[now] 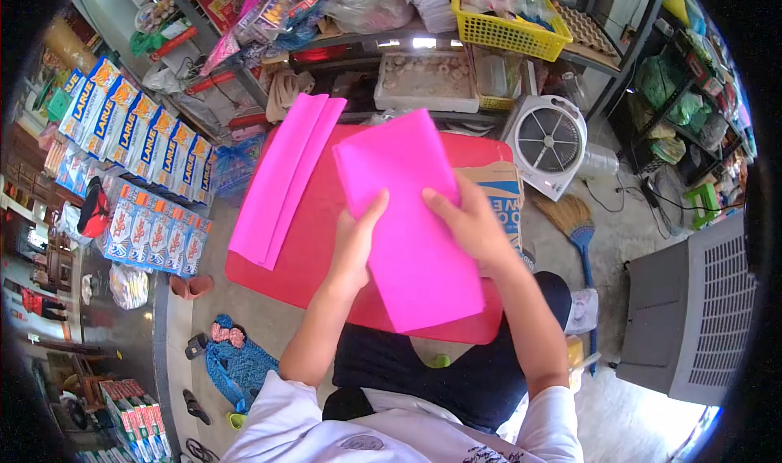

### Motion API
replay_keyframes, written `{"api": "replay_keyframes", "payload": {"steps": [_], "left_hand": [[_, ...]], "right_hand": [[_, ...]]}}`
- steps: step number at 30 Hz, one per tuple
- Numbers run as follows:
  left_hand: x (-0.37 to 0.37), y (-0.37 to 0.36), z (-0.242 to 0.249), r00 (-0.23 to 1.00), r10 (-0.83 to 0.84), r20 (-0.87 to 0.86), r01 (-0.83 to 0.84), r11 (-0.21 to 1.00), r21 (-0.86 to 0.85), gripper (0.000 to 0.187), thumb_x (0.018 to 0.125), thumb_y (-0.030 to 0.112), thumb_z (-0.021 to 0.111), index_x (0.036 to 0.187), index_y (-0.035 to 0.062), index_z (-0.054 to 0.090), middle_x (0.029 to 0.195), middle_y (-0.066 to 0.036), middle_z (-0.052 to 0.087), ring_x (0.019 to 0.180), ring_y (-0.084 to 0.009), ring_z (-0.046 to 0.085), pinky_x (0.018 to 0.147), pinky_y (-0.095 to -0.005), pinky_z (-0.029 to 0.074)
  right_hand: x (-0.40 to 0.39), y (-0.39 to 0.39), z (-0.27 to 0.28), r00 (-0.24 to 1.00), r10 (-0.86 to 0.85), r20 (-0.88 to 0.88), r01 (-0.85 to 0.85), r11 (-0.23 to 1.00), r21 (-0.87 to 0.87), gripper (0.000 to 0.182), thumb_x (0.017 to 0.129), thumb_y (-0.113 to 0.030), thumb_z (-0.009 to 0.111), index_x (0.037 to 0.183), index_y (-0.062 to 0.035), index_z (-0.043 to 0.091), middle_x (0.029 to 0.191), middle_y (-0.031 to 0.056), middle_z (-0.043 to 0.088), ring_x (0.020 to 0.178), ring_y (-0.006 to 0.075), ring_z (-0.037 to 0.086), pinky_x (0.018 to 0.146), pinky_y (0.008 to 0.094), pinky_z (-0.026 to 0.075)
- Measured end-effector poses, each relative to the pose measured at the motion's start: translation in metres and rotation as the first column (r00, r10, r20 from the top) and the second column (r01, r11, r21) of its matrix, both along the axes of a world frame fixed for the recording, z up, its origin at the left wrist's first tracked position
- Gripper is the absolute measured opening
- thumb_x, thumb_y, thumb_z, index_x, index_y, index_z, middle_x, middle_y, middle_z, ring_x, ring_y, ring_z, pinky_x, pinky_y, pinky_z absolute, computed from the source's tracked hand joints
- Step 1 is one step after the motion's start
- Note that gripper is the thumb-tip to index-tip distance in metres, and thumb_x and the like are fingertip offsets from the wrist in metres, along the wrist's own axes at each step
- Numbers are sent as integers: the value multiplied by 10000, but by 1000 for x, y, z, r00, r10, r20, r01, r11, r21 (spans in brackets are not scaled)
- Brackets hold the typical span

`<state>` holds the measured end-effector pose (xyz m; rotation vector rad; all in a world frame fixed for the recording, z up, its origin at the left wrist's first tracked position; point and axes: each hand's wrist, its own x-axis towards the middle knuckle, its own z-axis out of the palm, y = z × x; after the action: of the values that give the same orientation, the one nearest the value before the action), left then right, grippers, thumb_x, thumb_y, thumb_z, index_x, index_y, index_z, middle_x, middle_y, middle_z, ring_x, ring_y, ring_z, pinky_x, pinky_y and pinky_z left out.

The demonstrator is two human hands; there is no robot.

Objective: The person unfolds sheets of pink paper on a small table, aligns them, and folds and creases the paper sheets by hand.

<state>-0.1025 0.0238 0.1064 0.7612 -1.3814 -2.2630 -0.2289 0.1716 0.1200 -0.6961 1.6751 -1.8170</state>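
A bright pink folded sheet (415,243) is held up over the red table (309,227), tilted slightly. My left hand (357,239) grips its left edge, thumb on the front face. On the opposite edge, my right hand (471,223) holds it the same way. Most of the fingers of both hands are hidden behind the sheet. Another pink folded piece (285,182), long and creased lengthwise, lies on the table's left side. Partly behind my right hand, a piece of printed cardboard (501,190) rests at the table's right edge.
A white box fan (551,144) stands beyond the table's right corner, near a broom (580,239). To the right is a large grey appliance (692,308). Beer cartons (134,129) are stacked at left. Behind the table, shelves carry a yellow basket (513,30). A blue knitted bag (236,373) lies on the floor.
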Motion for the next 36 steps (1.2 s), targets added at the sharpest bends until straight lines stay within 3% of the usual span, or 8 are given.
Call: {"api": "replay_keyframes", "payload": {"steps": [5,8,12,21,24,27,30,36], "left_hand": [[-17,49,-15,946,-316,65,323,929,-181,467,1013,312,751,1298,-44,651,1188,-132,731,1060,-196,713,936,-349,566],[-37,67,-58,917,-378,127,373,926,65,458,1024,300,734,1307,-50,652,1206,-134,737,1078,-197,712,956,-353,558],[-48,73,-107,937,-327,126,348,907,-237,483,1032,274,710,1363,-59,596,1255,-187,723,1144,-254,702,992,-390,544],[-52,82,-113,940,-179,290,334,644,-688,577,1015,276,716,1417,-69,486,1241,-304,701,1137,-431,708,972,-487,559],[-58,95,-79,748,-87,658,608,489,-626,631,1021,365,687,1422,-64,454,1206,-333,693,1029,-536,702,842,-562,587],[-43,84,-41,761,-41,648,621,336,-708,646,1031,416,660,1414,-78,499,1263,-342,668,1134,-512,680,943,-563,565],[-20,31,-70,927,229,298,292,63,-954,601,1039,402,649,1388,-81,565,1355,-350,619,1277,-489,609,1076,-561,497],[79,-153,-80,656,685,316,418,19,-908,786,956,451,743,1500,-62,503,1508,-397,475,1445,-525,424,1237,-565,322]], "right_hand": [[-60,35,-14,976,-203,-79,207,977,58,387,1029,-190,695,1321,54,627,1123,141,750,997,185,706,904,338,555],[-93,50,-72,951,-239,-198,269,952,144,399,1009,-191,707,1325,41,635,1126,169,756,1015,226,722,916,373,555],[-108,55,-125,875,-225,-428,359,895,263,377,1010,-212,699,1255,73,665,1066,173,765,968,210,729,874,373,566],[-79,61,-62,760,-124,-638,558,627,543,450,967,-313,731,1185,79,684,1009,292,755,985,461,736,867,517,555],[-75,62,-66,601,9,-799,683,514,519,660,863,-283,834,1407,-13,575,1224,262,685,1143,462,661,921,512,556],[-80,60,-81,477,64,-877,735,519,437,884,803,-262,884,1549,-75,449,1386,209,548,1270,422,564,997,495,516],[-78,55,-91,431,69,-900,747,531,399,875,816,-249,875,1559,-78,445,1464,224,507,1332,420,534,1054,511,486],[-73,58,-72,335,27,-942,726,630,277,832,837,-207,856,1552,-69,455,1577,246,430,1459,449,438,1157,531,423]]}}
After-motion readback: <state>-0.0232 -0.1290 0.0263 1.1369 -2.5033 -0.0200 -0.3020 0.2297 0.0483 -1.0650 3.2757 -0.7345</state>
